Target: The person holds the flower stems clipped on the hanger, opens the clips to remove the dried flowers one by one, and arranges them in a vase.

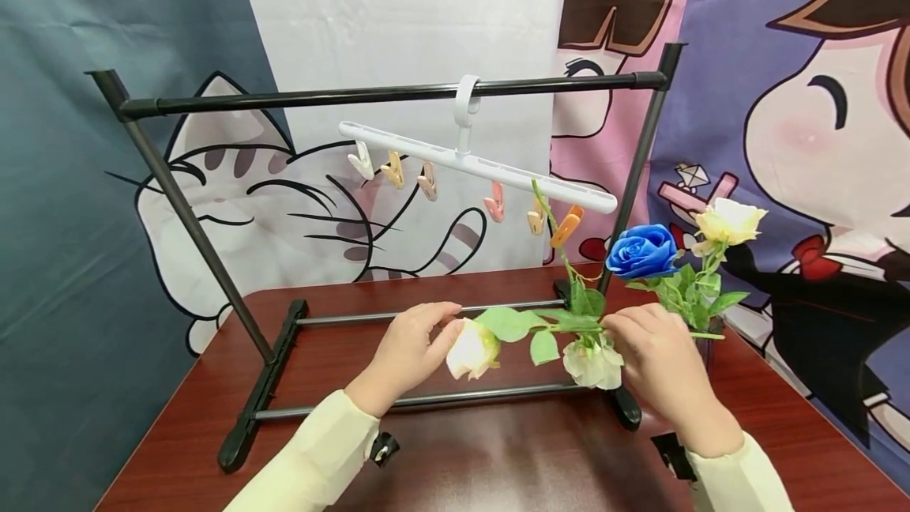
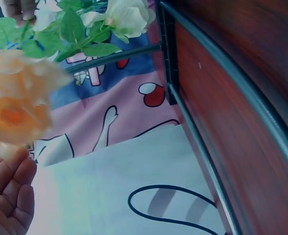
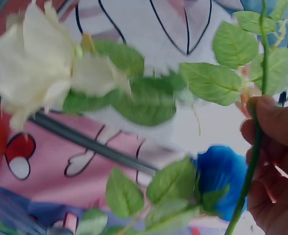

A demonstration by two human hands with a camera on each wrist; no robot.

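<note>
My right hand pinches the green stem of a pale rose between thumb and finger; the stem shows clearly in the right wrist view. The bloom points left, and my left hand pinches at its petals with the fingertips. In the left wrist view this bloom looks peach and blurred. Between the hands, a second white rose hangs head down, its stem at an orange clothespin on the white hanger. The held stem crosses in front of this hanging rose.
The hanger hooks over the bar of a black rack and carries several other clothespins. Behind my right hand stand a blue rose and a pale yellow rose, in a container mostly hidden. A printed cloth backs the red-brown table.
</note>
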